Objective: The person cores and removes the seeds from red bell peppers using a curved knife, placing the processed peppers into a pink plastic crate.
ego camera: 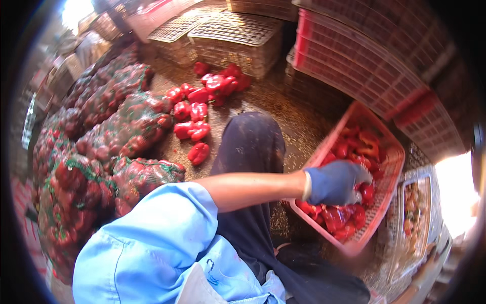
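My left hand (336,184), in a blue glove with grey fingertips, reaches across my body to the right and into a red plastic crate (393,167). Its thumb and fingers are on either side of a glossy red bell pepper (367,194); whether they grip it cannot be told. Below the hand, more red peppers (336,218) lie in the crate, some apparently cut or split. Further up in it are pepper pieces (366,146) with paler inner sides. The crate sits tilted in my view, right of my knee (252,133). My right hand is out of view.
Loose red bell peppers (198,110) lie on the floor (300,152), which is strewn with pale seeds. Full mesh sacks of peppers (125,121) crowd the left. Plastic crates (235,28) stand at the back; stacked red crates (353,49) rise at right. Another bin (415,212) holds scraps.
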Demonstrator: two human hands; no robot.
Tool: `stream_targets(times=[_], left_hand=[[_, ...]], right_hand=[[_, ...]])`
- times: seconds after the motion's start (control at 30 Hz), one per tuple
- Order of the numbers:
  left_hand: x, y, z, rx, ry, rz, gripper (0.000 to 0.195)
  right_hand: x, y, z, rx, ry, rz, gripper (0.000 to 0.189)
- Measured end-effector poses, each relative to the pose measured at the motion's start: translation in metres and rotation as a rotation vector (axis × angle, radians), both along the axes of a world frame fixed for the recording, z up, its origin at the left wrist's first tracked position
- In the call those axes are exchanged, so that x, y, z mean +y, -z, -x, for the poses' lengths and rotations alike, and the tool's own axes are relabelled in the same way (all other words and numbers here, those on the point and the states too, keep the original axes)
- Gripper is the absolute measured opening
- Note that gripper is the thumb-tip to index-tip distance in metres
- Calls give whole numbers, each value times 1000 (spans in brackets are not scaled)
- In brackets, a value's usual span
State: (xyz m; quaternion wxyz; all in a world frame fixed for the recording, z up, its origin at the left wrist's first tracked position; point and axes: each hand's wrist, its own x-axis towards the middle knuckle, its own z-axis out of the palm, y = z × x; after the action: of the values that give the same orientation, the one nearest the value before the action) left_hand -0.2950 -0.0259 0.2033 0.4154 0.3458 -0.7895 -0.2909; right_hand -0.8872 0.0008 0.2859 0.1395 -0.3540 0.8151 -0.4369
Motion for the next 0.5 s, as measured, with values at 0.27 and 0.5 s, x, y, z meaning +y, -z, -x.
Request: stream_targets(times=[0.27,0.5], left_hand=[[-41,2,-361,-69,-901,-193,69],[-40,114,-491,-379,-1360,-737,111]], right_hand=[[-12,86,-42,-324,-285,-352,49],[-36,87,-183,-34,-644,-289,40]])
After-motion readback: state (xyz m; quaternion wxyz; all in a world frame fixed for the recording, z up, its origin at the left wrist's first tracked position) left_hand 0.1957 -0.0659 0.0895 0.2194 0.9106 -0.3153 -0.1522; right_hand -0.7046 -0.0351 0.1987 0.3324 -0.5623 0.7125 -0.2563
